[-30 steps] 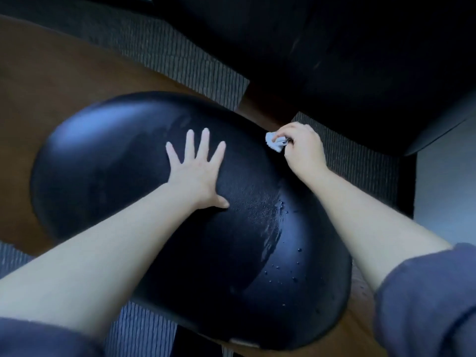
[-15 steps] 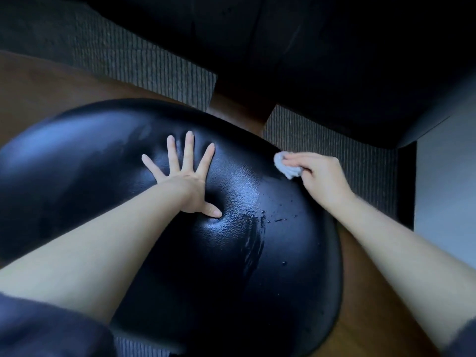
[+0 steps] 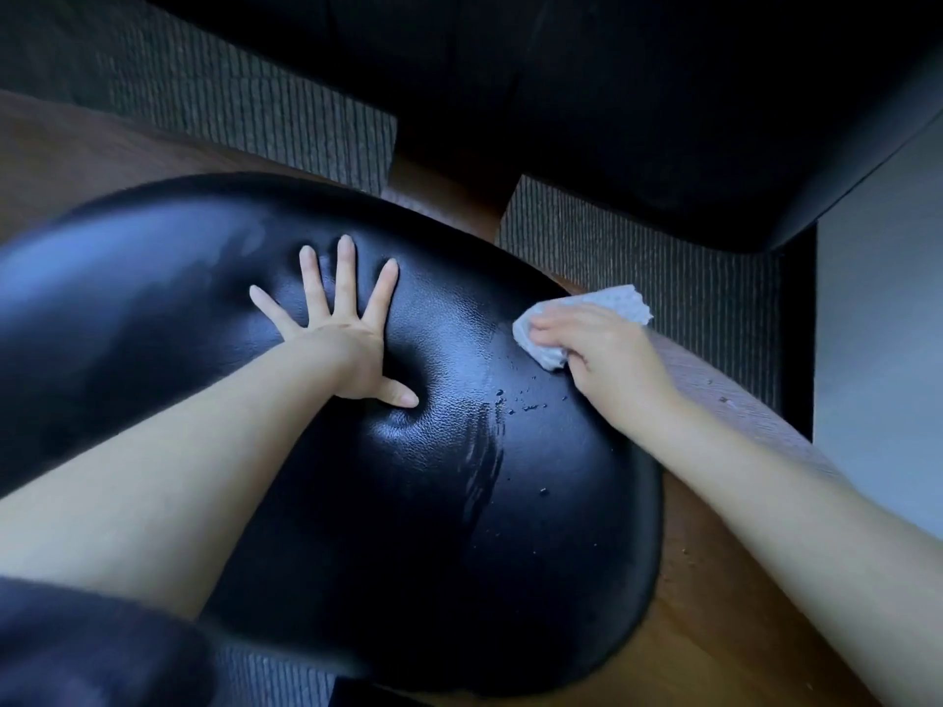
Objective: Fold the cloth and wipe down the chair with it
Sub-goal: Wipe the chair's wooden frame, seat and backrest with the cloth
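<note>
A black leather chair seat fills the middle of the view, shiny and wet, with drops and a wipe streak right of centre. My left hand lies flat on the seat with its fingers spread, pressing a dent into the cushion. My right hand presses a small pale folded cloth onto the seat's far right edge; the cloth sticks out beyond my fingers.
The seat sits in a brown wooden frame showing along the right and at far left. Dark ribbed carpet lies beyond. A large dark piece of furniture looms at the top, and a pale surface on the right.
My right hand has slid with the cloth along the seat's right edge, and more of the cloth now shows. My left hand stays planted on the seat. The camera has moved closer.
</note>
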